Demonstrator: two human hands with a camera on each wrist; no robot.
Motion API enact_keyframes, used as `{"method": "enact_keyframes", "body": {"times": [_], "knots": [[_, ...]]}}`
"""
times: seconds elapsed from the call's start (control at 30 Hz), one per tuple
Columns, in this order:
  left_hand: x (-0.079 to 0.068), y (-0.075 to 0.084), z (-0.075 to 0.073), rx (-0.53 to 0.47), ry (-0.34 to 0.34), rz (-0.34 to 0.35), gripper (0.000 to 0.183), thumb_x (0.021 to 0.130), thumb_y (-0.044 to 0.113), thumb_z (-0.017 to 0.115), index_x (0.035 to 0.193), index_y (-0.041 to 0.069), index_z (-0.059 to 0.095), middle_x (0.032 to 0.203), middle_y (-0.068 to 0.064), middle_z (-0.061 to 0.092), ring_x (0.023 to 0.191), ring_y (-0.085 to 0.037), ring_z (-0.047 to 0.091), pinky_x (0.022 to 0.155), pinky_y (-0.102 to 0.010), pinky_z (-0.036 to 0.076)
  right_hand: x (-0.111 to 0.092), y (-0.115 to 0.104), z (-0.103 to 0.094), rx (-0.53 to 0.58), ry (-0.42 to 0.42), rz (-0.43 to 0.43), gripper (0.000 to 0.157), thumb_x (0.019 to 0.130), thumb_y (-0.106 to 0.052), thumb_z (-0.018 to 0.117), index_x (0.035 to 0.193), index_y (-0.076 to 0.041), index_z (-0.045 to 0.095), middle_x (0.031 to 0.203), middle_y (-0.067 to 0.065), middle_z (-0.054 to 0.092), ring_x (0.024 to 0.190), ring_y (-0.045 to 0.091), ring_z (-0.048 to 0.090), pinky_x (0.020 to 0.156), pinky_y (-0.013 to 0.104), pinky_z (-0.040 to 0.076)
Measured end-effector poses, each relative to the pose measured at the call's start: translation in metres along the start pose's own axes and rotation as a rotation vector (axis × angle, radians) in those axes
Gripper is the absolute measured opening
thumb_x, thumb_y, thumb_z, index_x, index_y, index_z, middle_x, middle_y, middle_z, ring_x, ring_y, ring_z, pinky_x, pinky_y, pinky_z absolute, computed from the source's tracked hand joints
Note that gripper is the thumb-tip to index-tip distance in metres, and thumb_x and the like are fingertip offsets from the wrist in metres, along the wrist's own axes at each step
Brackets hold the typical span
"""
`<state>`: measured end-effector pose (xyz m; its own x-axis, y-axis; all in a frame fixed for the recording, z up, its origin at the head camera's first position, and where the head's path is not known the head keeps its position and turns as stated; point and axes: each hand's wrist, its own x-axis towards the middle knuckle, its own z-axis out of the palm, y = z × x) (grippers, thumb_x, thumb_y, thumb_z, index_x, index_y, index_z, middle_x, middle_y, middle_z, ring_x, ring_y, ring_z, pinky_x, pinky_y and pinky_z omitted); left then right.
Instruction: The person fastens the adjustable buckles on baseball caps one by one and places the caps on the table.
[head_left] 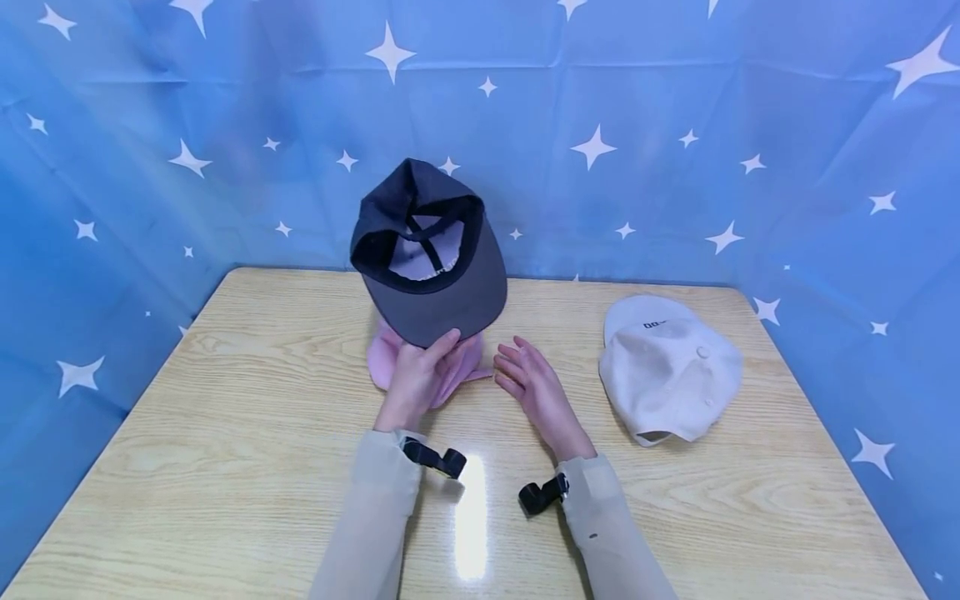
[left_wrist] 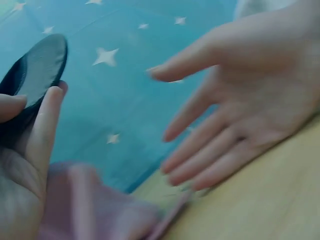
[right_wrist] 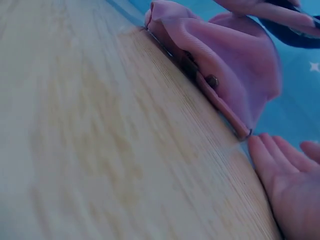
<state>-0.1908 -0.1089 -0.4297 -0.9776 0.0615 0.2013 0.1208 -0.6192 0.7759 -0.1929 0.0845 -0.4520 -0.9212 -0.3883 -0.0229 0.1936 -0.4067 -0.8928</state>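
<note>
My left hand (head_left: 417, 377) pinches the brim of a dark navy cap (head_left: 461, 304), thumb on one face and fingers on the other. The cap is held up with its inside facing me. Behind and below that hand, a pink cap (head_left: 382, 354) lies on the table, partly hidden in the head view. In the right wrist view, the pink cap (right_wrist: 235, 65) shows its folded cloth and edge against the wood. To the right of it, my right hand (head_left: 536, 387) has its fingers extended and holds nothing. Its fingertips are close to the pink cap's edge.
A white cap (head_left: 667, 367) with small dark lettering lies on the right part of the wooden table (head_left: 225, 450). A blue cloth with white stars (head_left: 300, 100) hangs behind the table and along both sides.
</note>
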Motion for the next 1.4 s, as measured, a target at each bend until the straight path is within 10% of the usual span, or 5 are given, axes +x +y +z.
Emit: {"method": "enact_keyframes", "body": {"times": [0.33,0.53,0.8,1.0,1.4], "knots": [[-0.005,-0.027,0.008,0.056,-0.119,-0.085,0.033,0.088,0.008,0.054,0.119,-0.003,0.048,0.115,-0.019,0.054,0.105,-0.042,0.05,0.094,-0.047,0.036,0.0,0.0,-0.005,0.015,0.052,-0.129,0.051,0.097,-0.037,0.029,0.137,-0.005,0.029,0.136,0.013,0.037,0.123,0.028,0.036,0.099,0.046,0.029],[-0.007,-0.035,0.018,0.358,-0.098,-0.152,0.045,0.081,0.022,0.066,0.122,0.012,0.05,0.122,-0.004,0.051,0.111,-0.022,0.047,0.098,-0.037,0.031,-0.002,-0.002,-0.007,0.004,0.097,-0.199,0.034,0.096,-0.025,0.041,0.125,-0.008,0.047,0.111,0.005,0.057,0.103,0.019,0.053,0.094,0.041,0.037],[-0.012,-0.035,0.036,0.449,-0.18,-0.228,0.056,0.081,0.011,0.066,0.13,0.02,0.04,0.129,0.003,0.044,0.113,-0.015,0.043,0.1,-0.034,0.029,-0.006,-0.019,-0.018,0.16,0.217,-0.26,0.021,0.096,-0.024,0.042,0.105,-0.013,0.057,0.098,-0.002,0.054,0.087,0.008,0.055,0.079,0.022,0.046],[-0.01,-0.043,0.031,0.59,-0.124,-0.235,0.058,0.078,0.021,0.07,0.129,0.025,0.041,0.126,0.008,0.046,0.112,-0.012,0.043,0.099,-0.032,0.03,-0.008,-0.027,-0.025,0.153,0.182,-0.274,0.031,0.098,-0.03,0.032,0.111,-0.01,0.053,0.106,0.0,0.053,0.097,0.011,0.051,0.087,0.024,0.041],[-0.008,-0.055,0.024,0.846,0.014,-0.221,0.07,0.072,0.043,0.071,0.129,0.015,0.041,0.124,0.002,0.047,0.109,-0.012,0.045,0.097,-0.031,0.033,-0.008,-0.034,-0.029,-0.18,0.324,-0.146,0.032,0.089,-0.014,0.055,0.116,0.002,0.05,0.093,0.004,0.053,0.081,0.01,0.053,0.071,0.02,0.046]]}}
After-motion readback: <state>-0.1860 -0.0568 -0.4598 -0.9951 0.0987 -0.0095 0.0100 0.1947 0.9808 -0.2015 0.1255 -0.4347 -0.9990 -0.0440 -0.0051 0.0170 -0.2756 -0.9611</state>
